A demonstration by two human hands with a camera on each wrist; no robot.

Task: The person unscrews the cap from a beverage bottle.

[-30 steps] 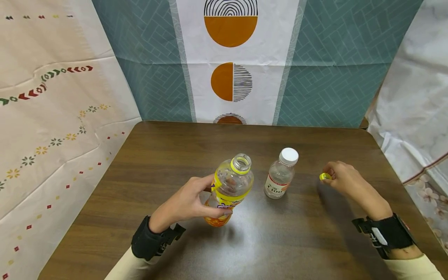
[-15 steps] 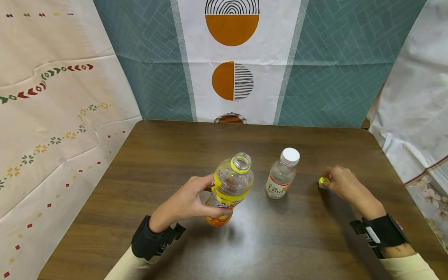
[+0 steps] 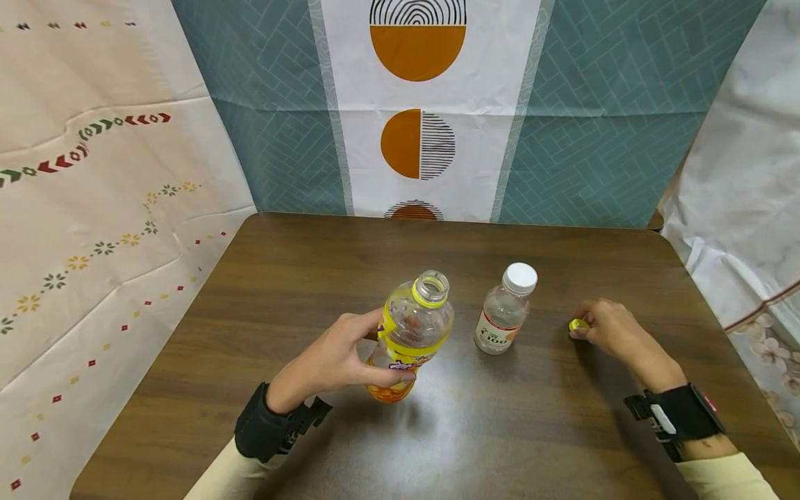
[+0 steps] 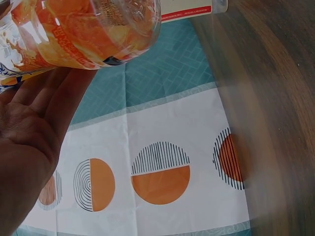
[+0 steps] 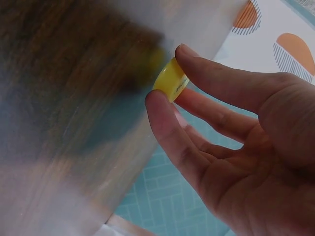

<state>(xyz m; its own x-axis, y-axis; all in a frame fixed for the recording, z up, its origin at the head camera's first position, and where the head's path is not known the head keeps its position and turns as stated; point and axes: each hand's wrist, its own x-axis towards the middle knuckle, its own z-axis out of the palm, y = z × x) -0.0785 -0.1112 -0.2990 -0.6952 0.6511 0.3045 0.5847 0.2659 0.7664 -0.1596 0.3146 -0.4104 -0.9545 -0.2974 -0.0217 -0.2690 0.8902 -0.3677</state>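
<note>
My left hand (image 3: pixel 340 364) grips a clear plastic bottle (image 3: pixel 417 326) with a yellow and orange label around its waist. Its neck is uncapped and leans to the right; whether the base touches the table cannot be told. In the left wrist view the orange lower part of the bottle (image 4: pixel 74 34) crosses the top, above the palm. Over on the right, my right hand (image 3: pixel 615 333) pinches a small yellow bottle cap (image 5: pixel 172 81) between thumb and fingertips, low over the table. A second clear bottle (image 3: pixel 503 312), with a white cap and cream label, stands between the hands.
The brown wooden table (image 3: pixel 300 278) reaches back to a teal and white patterned cloth (image 3: pixel 269 139). A cream printed cloth (image 3: pixel 94 208) hangs along the left side, and white cloth (image 3: pixel 737 208) hangs along the right.
My right hand has lowered slightly with the yellow cap, coming nearer the tabletop and a little toward me. The left hand and its bottle have stayed in place.
</note>
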